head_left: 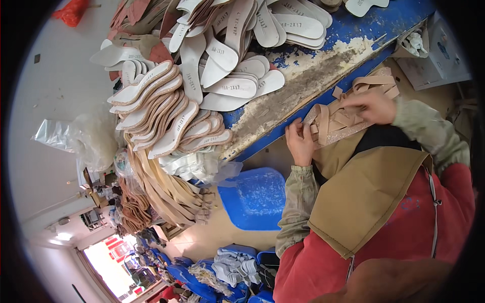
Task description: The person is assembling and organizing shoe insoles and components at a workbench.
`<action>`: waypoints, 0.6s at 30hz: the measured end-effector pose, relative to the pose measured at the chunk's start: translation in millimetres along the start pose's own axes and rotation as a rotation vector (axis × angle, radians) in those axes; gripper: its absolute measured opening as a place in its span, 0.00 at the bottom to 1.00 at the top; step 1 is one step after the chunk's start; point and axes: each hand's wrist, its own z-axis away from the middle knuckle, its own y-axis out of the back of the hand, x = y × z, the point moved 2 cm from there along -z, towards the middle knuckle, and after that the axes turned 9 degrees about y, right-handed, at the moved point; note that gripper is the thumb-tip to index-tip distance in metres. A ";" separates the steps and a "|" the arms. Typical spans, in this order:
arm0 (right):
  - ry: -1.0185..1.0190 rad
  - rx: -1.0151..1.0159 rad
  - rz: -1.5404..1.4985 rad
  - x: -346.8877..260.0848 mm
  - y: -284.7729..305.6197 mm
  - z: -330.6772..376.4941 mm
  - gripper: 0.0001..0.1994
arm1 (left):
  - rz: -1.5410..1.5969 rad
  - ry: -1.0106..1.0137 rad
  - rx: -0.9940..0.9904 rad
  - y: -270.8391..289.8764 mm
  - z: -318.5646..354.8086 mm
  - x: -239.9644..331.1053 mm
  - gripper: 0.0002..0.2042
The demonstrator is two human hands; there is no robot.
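Red clothing (386, 242) under a tan apron (364, 194) occupies the near foreground. Beige strips (336, 123), looped and overlapping, lie across my lap, beside the counter edge. My left hand (300, 144) touches the near-left margin of the strips, fingers bent; whether they clamp a strip cannot be told. My right hand (373, 107) rests over the far side, fingers curled close together; their grip is likewise indeterminate. Outward, the blue counter (303, 83), its paint worn, carries stacked white insoles (174, 129). Beyond my left hand stands a blue stool (255, 199).
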 end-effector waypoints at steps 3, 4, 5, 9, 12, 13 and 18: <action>0.157 -0.187 0.252 24.3 -52.4 -21.9 0.10 | 0.087 0.047 -0.107 0.0 3.1 -5.7 0.19; 0.243 -0.322 0.457 29.3 -62.8 -30.0 0.09 | 0.116 0.064 -0.137 1.6 2.6 -8.8 0.19; 0.229 -0.294 0.409 17.8 -58.0 -37.7 0.07 | 0.113 0.065 -0.126 4.0 1.5 -12.3 0.19; 0.001 -0.192 -0.154 -31.0 -4.7 -89.5 0.05 | 0.240 -0.037 -0.072 21.5 9.6 -38.4 0.23; 0.338 0.297 -0.141 -64.7 79.4 -87.2 0.03 | 0.176 -0.110 -0.106 4.3 14.4 -34.0 0.26; 0.132 0.485 -0.118 -29.1 114.2 -63.7 0.07 | 0.158 -0.141 -0.097 1.8 15.3 -34.2 0.27; 0.049 0.628 -0.226 -22.8 193.0 -24.7 0.12 | 0.079 -0.137 -0.195 -16.3 17.3 -17.0 0.28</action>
